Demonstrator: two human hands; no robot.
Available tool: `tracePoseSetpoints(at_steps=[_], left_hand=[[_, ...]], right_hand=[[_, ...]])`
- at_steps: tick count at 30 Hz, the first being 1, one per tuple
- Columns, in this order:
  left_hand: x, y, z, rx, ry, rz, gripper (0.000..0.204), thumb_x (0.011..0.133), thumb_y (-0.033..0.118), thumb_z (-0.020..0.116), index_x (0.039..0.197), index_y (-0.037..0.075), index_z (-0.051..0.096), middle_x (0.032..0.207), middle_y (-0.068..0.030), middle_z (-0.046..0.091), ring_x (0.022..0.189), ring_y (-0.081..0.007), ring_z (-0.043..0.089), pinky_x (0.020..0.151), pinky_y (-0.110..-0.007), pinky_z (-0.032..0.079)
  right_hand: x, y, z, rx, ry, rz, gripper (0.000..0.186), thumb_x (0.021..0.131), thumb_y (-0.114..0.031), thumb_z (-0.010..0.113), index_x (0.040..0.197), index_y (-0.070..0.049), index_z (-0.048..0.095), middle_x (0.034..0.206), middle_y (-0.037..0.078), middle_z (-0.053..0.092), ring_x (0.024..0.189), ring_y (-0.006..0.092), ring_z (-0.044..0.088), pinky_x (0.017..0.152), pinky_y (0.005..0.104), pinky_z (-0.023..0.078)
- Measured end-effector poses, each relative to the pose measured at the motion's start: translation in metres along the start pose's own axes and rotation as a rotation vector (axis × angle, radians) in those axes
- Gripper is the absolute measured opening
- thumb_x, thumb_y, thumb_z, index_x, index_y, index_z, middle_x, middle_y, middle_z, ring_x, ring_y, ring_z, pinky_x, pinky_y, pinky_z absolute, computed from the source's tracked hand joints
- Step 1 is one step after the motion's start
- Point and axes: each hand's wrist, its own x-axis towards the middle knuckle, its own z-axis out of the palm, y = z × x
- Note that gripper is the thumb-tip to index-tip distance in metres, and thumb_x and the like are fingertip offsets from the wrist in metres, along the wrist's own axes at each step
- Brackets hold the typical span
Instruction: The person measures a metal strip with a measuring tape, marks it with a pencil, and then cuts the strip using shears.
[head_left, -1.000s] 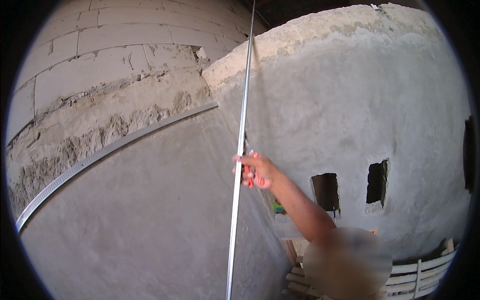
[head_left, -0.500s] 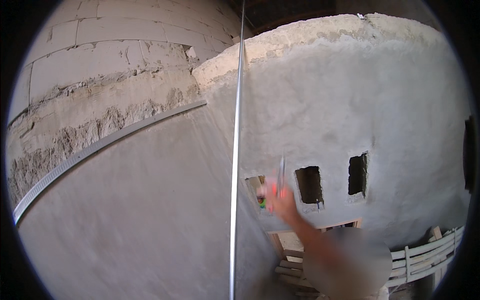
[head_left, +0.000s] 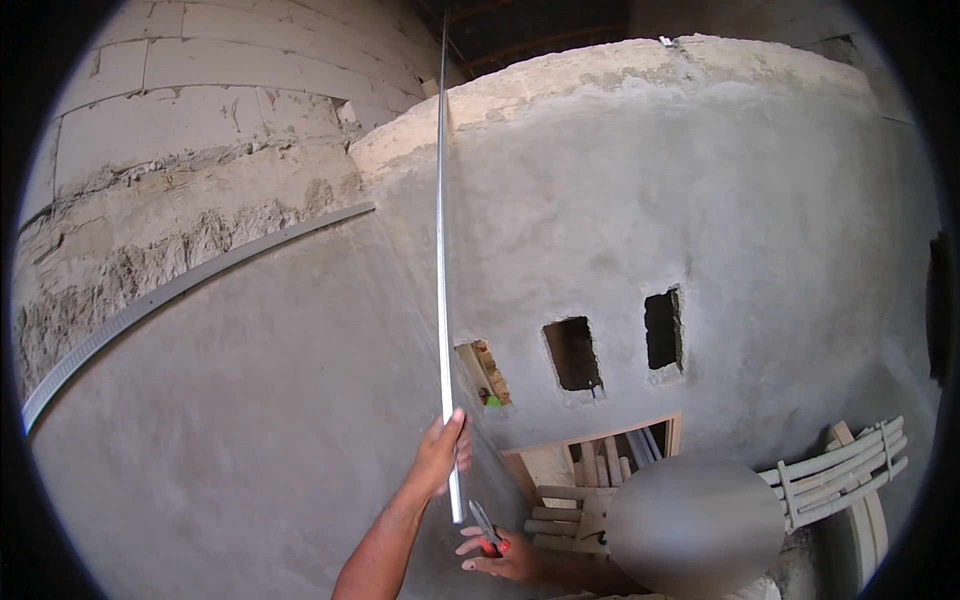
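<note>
A long, thin metal profile [head_left: 442, 250] runs from the top of the view down to a squared lower end, in front of the corner of two plastered walls. My left hand [head_left: 438, 455] is wrapped round it just above that end. Below and to the right, my right hand [head_left: 505, 562] holds red-handled tin snips [head_left: 483, 525], their grey blades pointing up beside the profile's end. I see a small gap between the blades and the profile. The right thumb and some fingers are spread around the handles. A blurred round patch hides part of the right forearm.
A perforated metal strip [head_left: 190, 285] lies along the left wall's plaster edge, under pale blocks [head_left: 200, 115]. Rectangular openings [head_left: 573, 353] pierce the right wall [head_left: 620, 210]. Lower down are a wooden-framed opening [head_left: 675, 435] and a rack of pale poles [head_left: 835, 470].
My left hand has come into view, holding the profile. My right hand has dropped with the snips from in front of the wall openings. The profile's lower end now shows.
</note>
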Motion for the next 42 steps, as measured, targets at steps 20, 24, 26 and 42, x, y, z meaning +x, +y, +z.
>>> tracePoseSetpoints(at_steps=[20, 24, 26, 42], left_hand=[[0.058, 0.044, 0.082, -0.1, -0.024, 0.138, 0.04, 0.094, 0.043, 0.074, 0.1, 0.016, 0.045, 0.078, 0.0006, 0.051, 0.056, -0.0078, 0.054, 0.049, -0.031, 0.056], [0.055, 0.038, 0.111, -0.111, -0.071, 0.076, 0.046, 0.092, 0.043, 0.076, 0.106, 0.015, 0.043, 0.081, -0.0014, 0.053, 0.054, -0.0087, 0.052, 0.045, -0.028, 0.048], [0.064, 0.031, 0.13, -0.138, -0.076, 0.076, 0.049, 0.091, 0.043, 0.077, 0.108, 0.013, 0.042, 0.082, -0.0031, 0.051, 0.055, -0.0114, 0.051, 0.047, -0.029, 0.046], [0.09, -0.006, 0.223, -0.23, -0.022, 0.09, 0.046, 0.094, 0.032, 0.076, 0.111, 0.01, 0.039, 0.078, -0.0032, 0.043, 0.056, -0.013, 0.044, 0.05, -0.031, 0.042]], right_hand=[[-0.062, -0.076, -0.053, -0.159, 0.479, -0.034, 0.043, 0.108, -0.03, 0.053, 0.138, 0.001, 0.051, 0.095, 0.002, 0.06, 0.082, 0.0099, 0.058, 0.075, 0.0289, 0.051], [-0.084, -0.065, -0.046, -0.026, 0.486, 0.041, 0.042, 0.109, -0.03, 0.051, 0.137, 0.001, 0.05, 0.095, 0.002, 0.057, 0.081, 0.0092, 0.055, 0.075, 0.0276, 0.049], [-0.09, -0.064, -0.042, -0.046, 0.544, 0.081, 0.04, 0.109, -0.028, 0.051, 0.135, 0.001, 0.051, 0.094, 0.002, 0.056, 0.08, 0.0092, 0.054, 0.074, 0.0267, 0.048], [-0.105, -0.085, -0.066, -0.179, 0.923, 0.159, 0.024, 0.106, -0.024, 0.053, 0.114, -0.002, 0.058, 0.091, 0.006, 0.064, 0.081, 0.0137, 0.059, 0.073, 0.0322, 0.048]])
